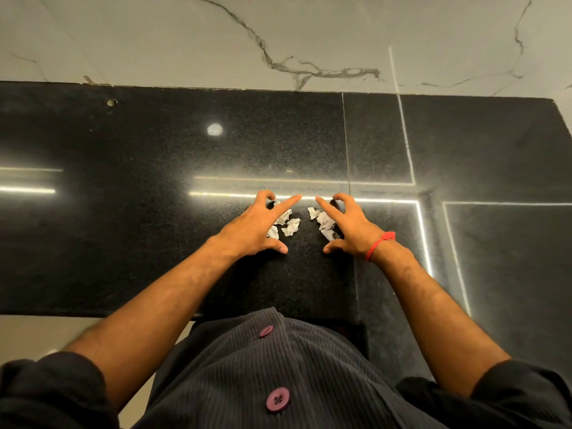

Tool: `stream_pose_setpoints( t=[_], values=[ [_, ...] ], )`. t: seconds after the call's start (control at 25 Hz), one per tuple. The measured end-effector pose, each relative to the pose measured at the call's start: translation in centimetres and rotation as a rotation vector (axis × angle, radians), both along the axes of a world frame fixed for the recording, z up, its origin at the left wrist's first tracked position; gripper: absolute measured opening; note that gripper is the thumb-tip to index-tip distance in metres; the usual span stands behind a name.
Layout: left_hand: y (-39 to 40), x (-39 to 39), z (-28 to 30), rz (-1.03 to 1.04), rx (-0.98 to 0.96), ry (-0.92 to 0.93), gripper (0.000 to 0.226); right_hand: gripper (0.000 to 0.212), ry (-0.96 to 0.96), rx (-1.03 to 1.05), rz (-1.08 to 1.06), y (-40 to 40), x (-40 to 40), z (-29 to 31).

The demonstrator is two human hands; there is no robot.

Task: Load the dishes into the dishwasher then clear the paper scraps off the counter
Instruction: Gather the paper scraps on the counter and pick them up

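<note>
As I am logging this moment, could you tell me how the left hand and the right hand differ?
The right hand has a red thread at its wrist; the left hand has a bare wrist. The left hand partly covers the left paper scraps, the right hand the right ones. Both are spread, fingers bent, over the black counter.

Paper scraps (292, 226) are scattered on the counter (139, 212) between 2 hands; the left hand (257, 227) is placed left of them, the right hand (351, 229) right; a wall (185, 41) is set behind.
</note>
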State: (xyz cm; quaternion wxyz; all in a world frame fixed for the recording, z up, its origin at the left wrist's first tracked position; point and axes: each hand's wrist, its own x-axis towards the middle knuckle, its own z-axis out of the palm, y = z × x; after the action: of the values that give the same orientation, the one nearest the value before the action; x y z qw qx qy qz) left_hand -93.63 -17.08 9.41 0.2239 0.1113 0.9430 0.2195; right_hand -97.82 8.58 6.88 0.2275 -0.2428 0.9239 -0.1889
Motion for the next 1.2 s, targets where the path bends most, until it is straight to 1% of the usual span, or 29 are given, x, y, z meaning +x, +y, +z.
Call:
stream_pose_setpoints(
  t=[0.08, 0.16, 0.2, 0.28, 0.4, 0.52, 0.6, 0.68, 0.76, 0.8, 0.84, 0.88, 0.92, 0.96, 1.04, 1.08, 1.2],
  values=[
    [0.6, -1.0, -0.1, -0.056, -0.031, 0.005, 0.097, 0.105, 0.007, 0.037, 0.076, -0.5, -0.8, 0.0],
    [0.8, -1.2, -0.6, -0.104, -0.073, 0.050, 0.076, 0.091, 0.018, 0.030, 0.153, -0.7, -1.6, -0.3],
    [0.8, -1.1, -0.9, -0.122, -0.093, 0.080, 0.066, 0.083, 0.041, -0.008, 0.186, -0.6, -1.7, -0.5],
    [0.8, -0.8, -1.4, -0.146, -0.098, 0.139, 0.051, 0.066, 0.161, -0.129, 0.230, -0.2, -1.5, -1.4],
    [0.4, -0.4, -2.3, -0.166, -0.072, 0.217, 0.042, 0.036, 0.328, -0.285, 0.182, 0.0, 0.0, -2.1],
    [0.2, 0.0, -3.1, -0.176, 0.014, 0.254, 0.028, 0.044, 0.391, -0.334, 0.080, -1.4, 2.3, -2.1],
    [0.5, 0.6, -3.4, -0.157, 0.082, 0.273, 0.019, 0.042, 0.424, -0.376, 0.016, -2.5, 3.5, -2.4],
    [0.8, 0.9, -3.6, -0.114, 0.101, 0.301, 0.014, 0.040, 0.451, -0.386, -0.031, -3.4, 4.0, -2.4],
    [1.1, 1.2, -3.9, -0.082, 0.108, 0.305, 0.011, 0.037, 0.423, -0.400, -0.093, -3.6, 4.1, -2.3],
    [1.2, 1.1, -3.9, -0.045, 0.135, 0.285, 0.009, 0.035, 0.355, -0.426, -0.169, -3.6, 4.1, -2.1],
    [1.4, 1.1, -3.7, 0.022, 0.195, 0.254, 0.007, 0.031, 0.255, -0.467, -0.292, -3.5, 4.0, -1.8],
    [1.4, 1.1, -3.4, 0.134, 0.278, 0.208, 0.005, 0.027, 0.161, -0.523, -0.432, -3.5, 3.8, -1.5],
    [1.4, 1.1, -3.1, 0.263, 0.352, 0.175, 0.006, 0.025, 0.119, -0.574, -0.550, -3.2, 3.6, -1.2],
    [1.1, 1.3, -2.8, 0.396, 0.404, 0.154, 0.006, 0.025, 0.150, -0.600, -0.614, -2.9, 3.5, -0.9],
    [0.2, 2.2, -2.6, 0.593, 0.453, 0.135, 0.009, 0.031, 0.305, -0.556, -0.585, -2.2, 3.2, -0.8],
    [-0.5, 2.8, -2.5, 0.658, 0.480, 0.126, 0.010, 0.031, 0.350, -0.507, -0.551, -1.9, 2.9, -0.8],
    [-2.2, 4.6, -2.2, 0.776, 0.566, 0.090, 0.012, 0.025, 0.323, -0.386, -0.468, -2.5, 2.4, -1.5]
  ],
)
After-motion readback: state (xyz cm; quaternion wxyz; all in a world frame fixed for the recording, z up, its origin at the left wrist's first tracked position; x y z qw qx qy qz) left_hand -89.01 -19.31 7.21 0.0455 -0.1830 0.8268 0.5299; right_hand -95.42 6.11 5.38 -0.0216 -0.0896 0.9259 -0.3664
